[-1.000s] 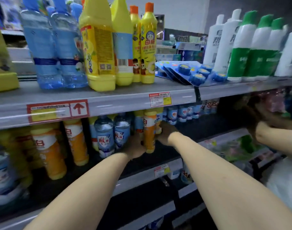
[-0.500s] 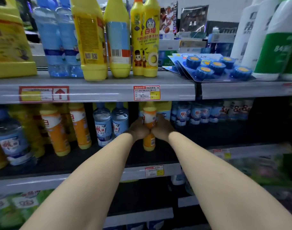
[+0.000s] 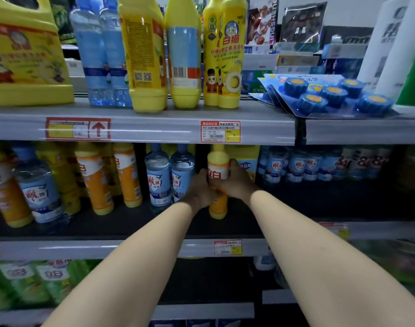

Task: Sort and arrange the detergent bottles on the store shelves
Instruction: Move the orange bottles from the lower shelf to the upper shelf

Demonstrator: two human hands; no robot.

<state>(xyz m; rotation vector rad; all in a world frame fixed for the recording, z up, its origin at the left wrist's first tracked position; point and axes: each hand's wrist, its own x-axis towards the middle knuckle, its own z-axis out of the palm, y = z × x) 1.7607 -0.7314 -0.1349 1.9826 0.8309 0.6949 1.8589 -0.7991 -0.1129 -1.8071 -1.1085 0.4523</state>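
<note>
- Head view: both arms reach into the middle shelf point(image 3: 131, 223). The left grip point(image 3: 199, 192) and right grip point(image 3: 235, 182) are wrapped together round one orange bottle point(image 3: 218, 166), the left low on its waist and the right higher, beside the white label band.
- The bottle stands upright near the shelf front, just right of two clear blue bottles point(image 3: 158, 178) and in front of a yellow pack point(image 3: 245, 159). I cannot tell whether its base sits on the deck or hangs just above it.
- Likely trouble: the left knuckles are almost against the nearer blue bottle, so a sideways shuffle could nudge it into its twin and start a topple.
- The cap sits close under the upper shelf edge point(image 3: 154, 128). A straight lift would probably knock it there, so the bottle looks better tilted or slid out.
- The bottle is tall, narrow and glossy plastic, so it would tip easily if set down off square, and it might slip through damp palms.
- The neighbours are ribbed, see-through plastic with paper labels. The shelf deck is dark and smooth, and the shelf edges are pale metal strips with price tags.
</note>
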